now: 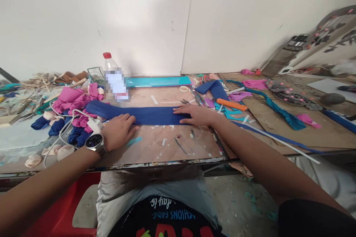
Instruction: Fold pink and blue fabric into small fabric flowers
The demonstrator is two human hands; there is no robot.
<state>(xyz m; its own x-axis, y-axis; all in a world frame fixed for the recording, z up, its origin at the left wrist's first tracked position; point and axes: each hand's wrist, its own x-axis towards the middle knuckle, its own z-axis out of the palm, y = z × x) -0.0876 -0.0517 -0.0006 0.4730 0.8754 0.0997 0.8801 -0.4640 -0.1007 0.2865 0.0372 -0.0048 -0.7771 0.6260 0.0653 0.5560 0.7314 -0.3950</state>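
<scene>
A long blue fabric strip (155, 115) lies across the work surface in front of me, its left part folded in layers. My left hand (118, 131), with a watch (95, 143) on the wrist, rests on the strip's lower edge with fingers stretched out. On the strip's right end lies my right hand (194, 114), its fingers extended flat over the cloth. A white charger plug (95, 124) with a cable sits just beside my left hand. Right of my other hand are an orange-handled cutter (231, 104) and a folded blue fabric piece (214, 89).
Pink and blue fabric flowers (75, 105) pile up at the left. Behind the strip stand a red-capped bottle (107, 57) and a phone (117, 84). A thin white stick (283, 143) overhangs the front edge. Teal fabric (280, 109) lies on cardboard (325, 133) at right.
</scene>
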